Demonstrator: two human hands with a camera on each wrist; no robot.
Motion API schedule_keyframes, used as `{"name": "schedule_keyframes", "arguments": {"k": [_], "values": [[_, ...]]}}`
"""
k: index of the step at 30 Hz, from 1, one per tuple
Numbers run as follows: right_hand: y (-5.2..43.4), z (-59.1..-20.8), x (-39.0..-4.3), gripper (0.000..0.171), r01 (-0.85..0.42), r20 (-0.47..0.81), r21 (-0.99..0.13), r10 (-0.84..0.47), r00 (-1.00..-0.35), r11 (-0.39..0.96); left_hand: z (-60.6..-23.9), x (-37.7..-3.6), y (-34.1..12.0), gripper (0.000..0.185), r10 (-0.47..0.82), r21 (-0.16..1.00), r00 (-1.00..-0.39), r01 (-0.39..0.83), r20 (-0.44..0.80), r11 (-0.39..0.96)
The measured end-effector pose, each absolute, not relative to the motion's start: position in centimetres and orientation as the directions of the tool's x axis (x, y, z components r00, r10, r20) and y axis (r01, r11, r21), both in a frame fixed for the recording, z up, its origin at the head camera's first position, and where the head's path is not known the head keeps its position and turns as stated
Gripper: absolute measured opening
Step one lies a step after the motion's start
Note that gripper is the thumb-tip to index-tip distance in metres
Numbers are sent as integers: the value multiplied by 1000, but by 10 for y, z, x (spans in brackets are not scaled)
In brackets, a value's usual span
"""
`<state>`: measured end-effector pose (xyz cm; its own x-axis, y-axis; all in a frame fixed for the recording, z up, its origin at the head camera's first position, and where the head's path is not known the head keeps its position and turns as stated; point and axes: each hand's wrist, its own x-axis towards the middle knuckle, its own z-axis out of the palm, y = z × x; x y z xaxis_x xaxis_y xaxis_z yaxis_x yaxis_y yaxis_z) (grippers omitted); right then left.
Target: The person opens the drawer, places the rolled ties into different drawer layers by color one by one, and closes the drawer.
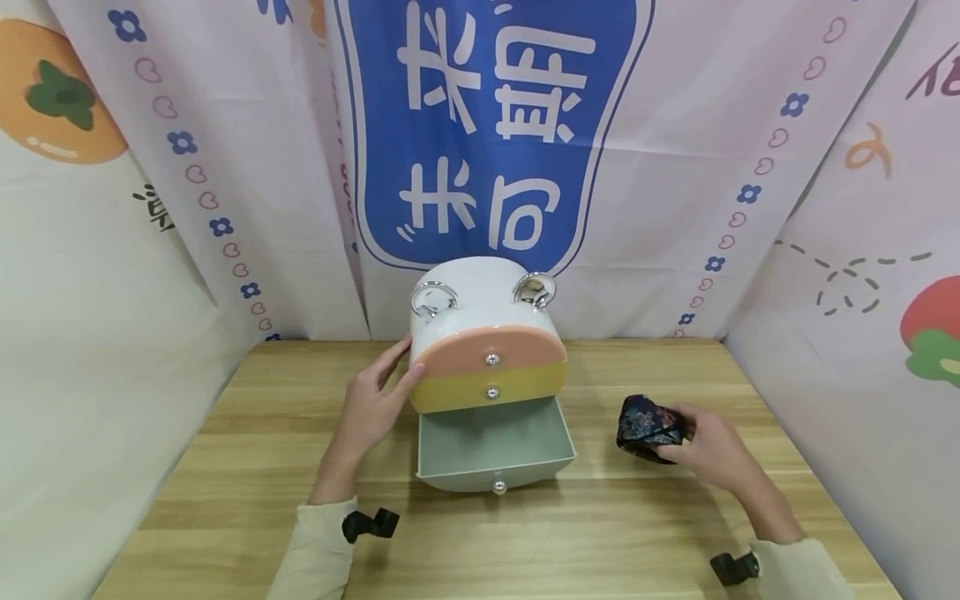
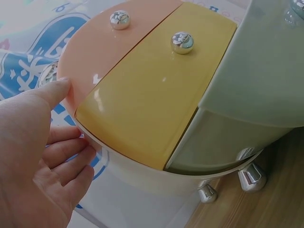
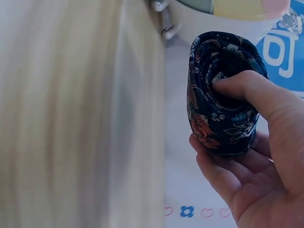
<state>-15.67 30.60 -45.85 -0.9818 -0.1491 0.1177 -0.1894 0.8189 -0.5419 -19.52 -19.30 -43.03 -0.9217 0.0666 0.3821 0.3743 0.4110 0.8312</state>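
Note:
A small drawer cabinet (image 1: 480, 287) with a white rounded body stands at the back middle of the table. Its bottom green drawer (image 1: 495, 442) is pulled out, with nothing seen inside. The peach drawer (image 2: 90, 52) and yellow drawer (image 2: 147, 90) are closed. My left hand (image 1: 372, 408) rests against the cabinet's left side, thumb at the front edge of the peach drawer, fingers loosely bent along the side. To the right of the cabinet, my right hand (image 1: 712, 446) grips a rolled dark floral necktie (image 3: 223, 114), thumb pressed into the coil and fingers underneath.
Silver round knobs (image 1: 492, 360) stick out from the drawer fronts, and two shiny handle-like rings (image 1: 535, 290) stand on top. The wooden table (image 1: 570, 542) ends at a printed cloth backdrop (image 1: 652, 275). Each wrist wears a black mount (image 1: 371, 525).

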Motion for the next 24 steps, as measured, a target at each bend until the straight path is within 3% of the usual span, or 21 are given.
{"name": "schedule_keyframes", "arguments": {"k": [10, 18, 24], "values": [[293, -433, -161, 58, -267, 132, -525, -233, -964, 808, -432, -195, -194, 58, 76, 831, -917, 388, 392, 399], [283, -415, -170, 53, -333, 130, -449, -308, -942, 829, -431, -196, -194, 58, 72, 828, -920, 380, 386, 412], [271, -407, -174, 50, -361, 100, -490, -360, -928, 793, -429, -195, -193, 59, 70, 829, -923, 372, 379, 418]]}}
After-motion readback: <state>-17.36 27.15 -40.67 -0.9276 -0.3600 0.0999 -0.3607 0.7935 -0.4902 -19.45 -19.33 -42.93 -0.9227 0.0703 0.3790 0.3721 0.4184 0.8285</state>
